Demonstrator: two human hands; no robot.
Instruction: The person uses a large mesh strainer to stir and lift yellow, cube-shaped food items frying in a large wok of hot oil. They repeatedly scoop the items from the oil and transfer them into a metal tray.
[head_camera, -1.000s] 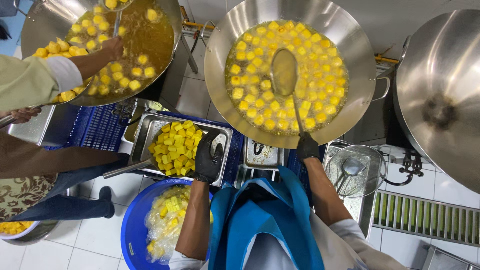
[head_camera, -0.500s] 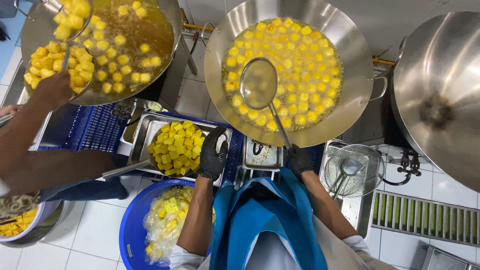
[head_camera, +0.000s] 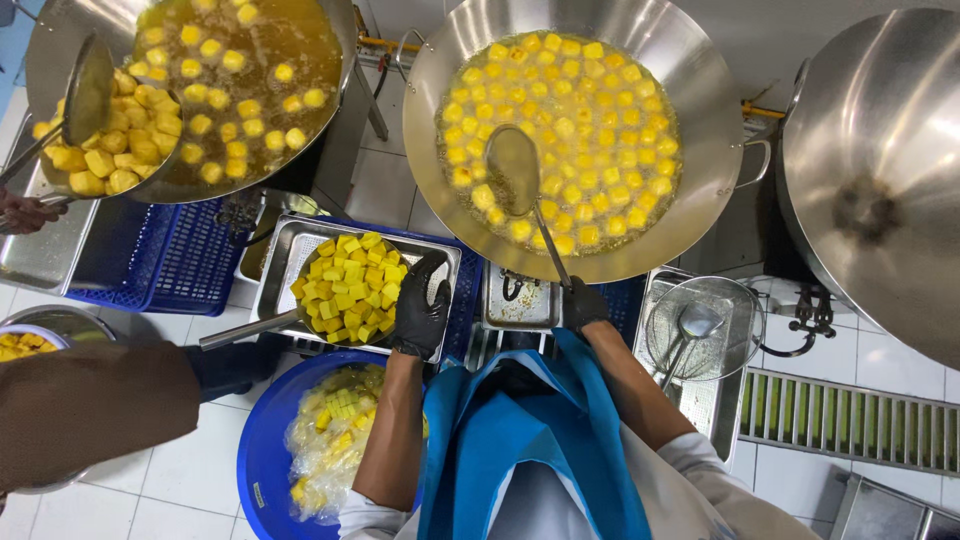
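Observation:
A big steel wok (head_camera: 700, 110) in front of me holds hot oil with several yellow cubes frying. My right hand (head_camera: 583, 303), in a black glove, grips the long handle of a flat ladle (head_camera: 513, 170) whose bowl rests in the oil at the wok's left. My left hand (head_camera: 421, 308), also in a black glove, rests on the right edge of a steel tray (head_camera: 285, 260) that holds a strainer heaped with raw yellow cubes (head_camera: 350, 285).
Another person's hand (head_camera: 25, 212) at far left works a skimmer in a second wok (head_camera: 60, 60) of frying cubes. A blue tub (head_camera: 262, 450) with bagged cubes stands below. A wire strainer (head_camera: 700, 325) and an empty wok (head_camera: 880, 170) are at right. Blue crate (head_camera: 165, 265) at left.
My right hand swept the ladle leftward through the oil. My left hand stayed at the tray. The other person's skimmer lifted a load of cubes at the left wok.

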